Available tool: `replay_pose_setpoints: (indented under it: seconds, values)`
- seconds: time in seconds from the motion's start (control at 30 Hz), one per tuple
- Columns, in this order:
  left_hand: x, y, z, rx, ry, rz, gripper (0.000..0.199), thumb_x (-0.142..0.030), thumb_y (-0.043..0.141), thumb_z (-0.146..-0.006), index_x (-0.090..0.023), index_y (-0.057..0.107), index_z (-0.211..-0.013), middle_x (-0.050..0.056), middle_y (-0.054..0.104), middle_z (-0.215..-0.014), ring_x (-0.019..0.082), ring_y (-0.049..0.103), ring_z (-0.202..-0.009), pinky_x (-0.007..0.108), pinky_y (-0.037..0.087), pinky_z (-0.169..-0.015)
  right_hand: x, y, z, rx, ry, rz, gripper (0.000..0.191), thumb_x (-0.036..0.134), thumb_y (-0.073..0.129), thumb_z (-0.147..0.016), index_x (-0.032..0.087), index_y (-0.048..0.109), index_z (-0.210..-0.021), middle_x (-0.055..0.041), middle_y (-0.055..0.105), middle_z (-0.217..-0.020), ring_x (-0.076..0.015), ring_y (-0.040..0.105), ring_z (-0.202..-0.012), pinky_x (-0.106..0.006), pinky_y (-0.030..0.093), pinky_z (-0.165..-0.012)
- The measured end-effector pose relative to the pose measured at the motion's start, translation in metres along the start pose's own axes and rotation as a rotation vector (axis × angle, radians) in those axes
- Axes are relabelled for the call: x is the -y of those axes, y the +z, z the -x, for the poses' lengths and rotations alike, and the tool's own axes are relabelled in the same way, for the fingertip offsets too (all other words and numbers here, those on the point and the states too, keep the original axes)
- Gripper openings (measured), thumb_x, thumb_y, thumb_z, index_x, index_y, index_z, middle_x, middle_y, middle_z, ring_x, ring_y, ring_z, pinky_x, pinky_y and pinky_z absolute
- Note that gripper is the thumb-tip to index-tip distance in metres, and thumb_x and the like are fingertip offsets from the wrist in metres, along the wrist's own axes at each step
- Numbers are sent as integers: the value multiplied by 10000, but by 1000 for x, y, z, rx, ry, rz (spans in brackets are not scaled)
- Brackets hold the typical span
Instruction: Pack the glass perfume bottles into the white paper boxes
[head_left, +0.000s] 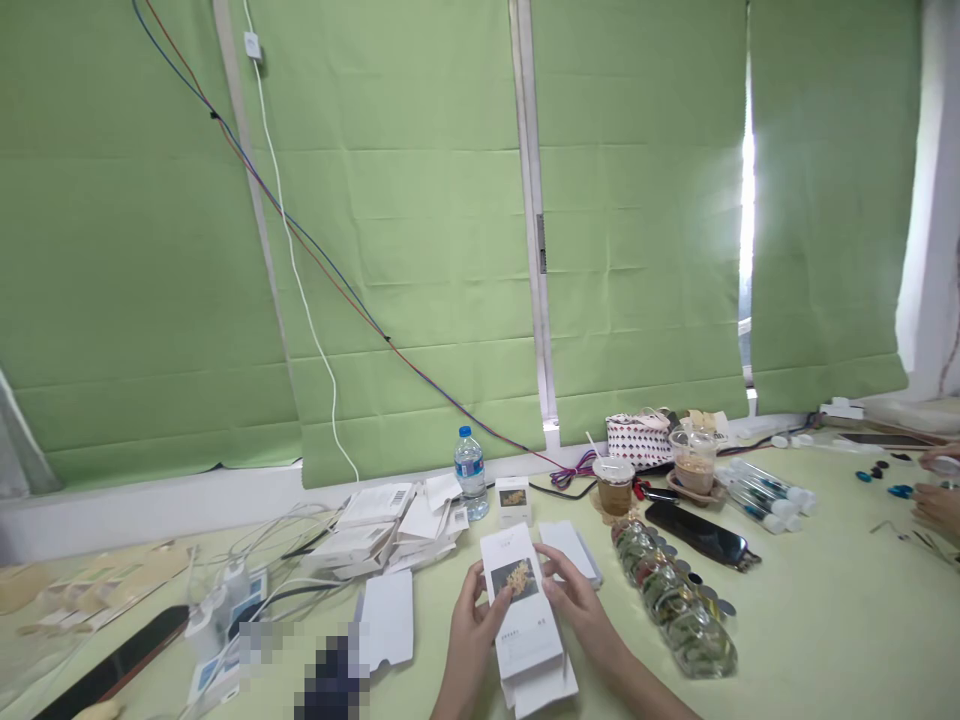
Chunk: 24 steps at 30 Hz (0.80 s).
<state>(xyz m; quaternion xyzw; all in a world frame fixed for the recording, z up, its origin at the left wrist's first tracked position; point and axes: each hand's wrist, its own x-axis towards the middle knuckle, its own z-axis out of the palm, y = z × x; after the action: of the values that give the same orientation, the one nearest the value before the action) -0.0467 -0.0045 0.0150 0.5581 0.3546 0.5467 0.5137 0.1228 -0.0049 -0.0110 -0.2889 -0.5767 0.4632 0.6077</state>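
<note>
A white cardboard box [525, 630] with a picture of something yellow on its front is between my hands, low in the middle of the view. My left hand [474, 622] grips its left side, thumb lying on the printed face. Along the right edge my right hand [574, 597] holds it with curled fingers. White flaps or another carton stick out below the box; I cannot tell which. A second white carton [572, 553] lies partly behind my right hand. Farther back, a small white box [513, 503] with a similar picture stands upright.
Flattened white cartons [390, 525] are piled behind left, near a water bottle [469, 475]. Clear-wrapped green items [671, 605] line the right, beside a black phone [701, 533], drink cups [615, 487] and tubes [769, 495]. Another person's hand [939, 505] shows far right. Cables and a power strip [229, 625] lie left.
</note>
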Motion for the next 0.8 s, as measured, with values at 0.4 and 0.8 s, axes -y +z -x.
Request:
replay_pose_setpoints:
  seconds: [0.4,0.8]
  values:
    - [2,1,0,-39,-18,-38,494,-452,742,-683,-209,584,-1083,61,696,-917,240,704,-667,306,562,-532,-14,-5,1,90,213,-77,752,559,690,-721,233,306,-1279,51,636,-627,-150,615,-536,-202,395,-456]
    - [2,3,1,-100,-29,-90,499,-476,777,-623,-216,591,-1006,-14,638,-744,183,658,-509,229,466,-399,-11,-2,3,97,215,-84,756,591,681,-714,236,322,-1277,72,580,-578,-155,583,-531,-218,368,-484]
